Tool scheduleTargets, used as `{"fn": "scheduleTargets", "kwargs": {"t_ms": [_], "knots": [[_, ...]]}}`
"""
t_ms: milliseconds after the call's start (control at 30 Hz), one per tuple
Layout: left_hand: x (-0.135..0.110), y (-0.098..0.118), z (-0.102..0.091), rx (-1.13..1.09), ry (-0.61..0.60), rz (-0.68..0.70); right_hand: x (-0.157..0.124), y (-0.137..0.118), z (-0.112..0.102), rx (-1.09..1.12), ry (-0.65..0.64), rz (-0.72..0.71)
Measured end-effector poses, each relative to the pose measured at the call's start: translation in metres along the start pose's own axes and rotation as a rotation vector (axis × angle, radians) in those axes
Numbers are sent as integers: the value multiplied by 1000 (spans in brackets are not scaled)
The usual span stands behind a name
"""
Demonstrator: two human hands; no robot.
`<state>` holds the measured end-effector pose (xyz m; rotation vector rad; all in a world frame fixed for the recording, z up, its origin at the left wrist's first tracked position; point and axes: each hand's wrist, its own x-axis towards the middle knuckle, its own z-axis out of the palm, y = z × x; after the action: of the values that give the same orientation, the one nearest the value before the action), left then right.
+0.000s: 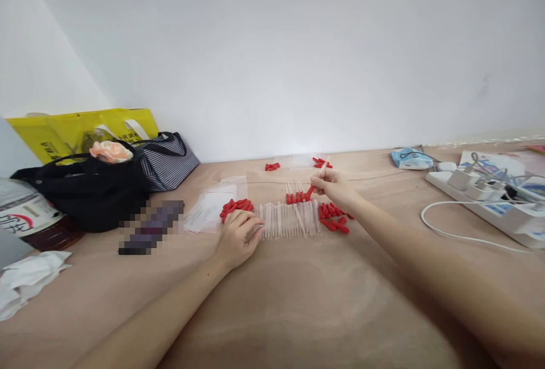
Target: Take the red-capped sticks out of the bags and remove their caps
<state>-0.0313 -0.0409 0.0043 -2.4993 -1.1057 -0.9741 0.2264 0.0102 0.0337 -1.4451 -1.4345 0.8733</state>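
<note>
My right hand [327,183] pinches a glass dropper, its clear tube pointing up and its red rubber bulb [310,192] down. Just left of it, several droppers with red bulbs [293,198] lie side by side. In front is a row of bare glass tubes [283,220]. My left hand [239,237] is low at the row's left end, fingers curled and thumb near the fingertips; whether anything is between them I cannot make out. Loose red bulbs [236,206] are heaped just behind it. A second heap of red bulbs [336,218] lies at the row's right end.
Clear plastic bags [210,210] lie left of the bulbs. Farther back are more droppers [300,162] near the wall. Black and striped bags [168,162], a bottle [32,216] and tissue [32,278] stand left. On the right are a face mask [411,159] and power strip [489,204].
</note>
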Motion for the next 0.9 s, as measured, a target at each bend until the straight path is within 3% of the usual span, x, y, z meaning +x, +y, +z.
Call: {"fn": "scheduleTargets", "kwargs": {"t_ms": [167, 267, 367, 500, 700, 900], "knots": [[2, 17, 4, -55, -5, 34, -65, 11, 19, 631, -287, -7], [3, 30, 6, -112, -16, 98, -85, 15, 35, 771, -395, 27], [4, 37, 8, -141, 25, 129, -91, 18, 41, 762, -461, 30], [3, 37, 8, -97, 91, 137, -89, 26, 34, 438, -362, -153], [3, 37, 9, -86, 99, 246, -92, 31, 28, -436, -86, -835], [-2, 35, 6, -20, 30, 281, -97, 28, 27, -606, -45, -1022]]}}
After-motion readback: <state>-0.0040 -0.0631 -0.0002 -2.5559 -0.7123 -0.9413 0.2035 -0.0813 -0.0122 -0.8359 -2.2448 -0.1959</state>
